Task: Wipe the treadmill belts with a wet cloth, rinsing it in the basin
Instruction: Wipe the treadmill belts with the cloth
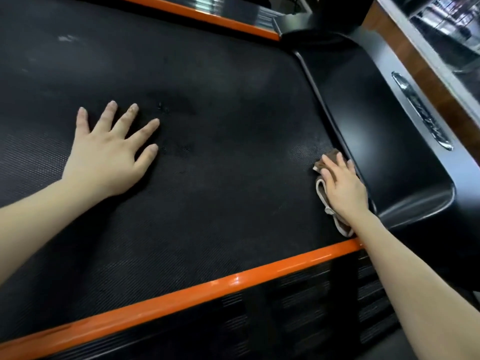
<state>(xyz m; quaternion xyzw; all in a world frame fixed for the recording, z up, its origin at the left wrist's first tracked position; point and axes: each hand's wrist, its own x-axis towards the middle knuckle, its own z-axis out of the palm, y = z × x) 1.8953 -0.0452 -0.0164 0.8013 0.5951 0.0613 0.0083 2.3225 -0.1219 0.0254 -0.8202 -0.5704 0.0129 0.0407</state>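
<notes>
**Two bare hands on a black treadmill belt, the right one pressing a cloth**

Seen from above, from the person's own head. At the left, the left hand (pixel 109 157) lies palm down on the treadmill belt (pixel 220 165), its fingers (pixel 130 118) spread wide and flat and holding nothing. The belt is black and finely textured, and it fills most of the view. There are a few pale smudges toward its far left and a darker patch just beyond the left fingertips.

An orange side rail (pixel 181 300) runs along the near edge of the belt, with a black ribbed footboard (pixel 298 307) below it. A second orange rail (pixel 202 15) borders the far edge.

Toward the right, the cloth (pixel 327 157) sits on the belt at its right-hand end, just beside the curved lip of the black motor cover (pixel 376 126). It is brown with a cream hem. The right hand (pixel 342 188) rests on top of it, fingers (pixel 335 167) straight and close together, pressing it flat against the belt. The thumb is out of sight, so it may or may not be tucked around the cloth.

A long chrome badge (pixel 420 113) is set into the motor cover's outer side. Past it, at the far right, stands a wood-toned ledge (pixel 428 81).
</notes>
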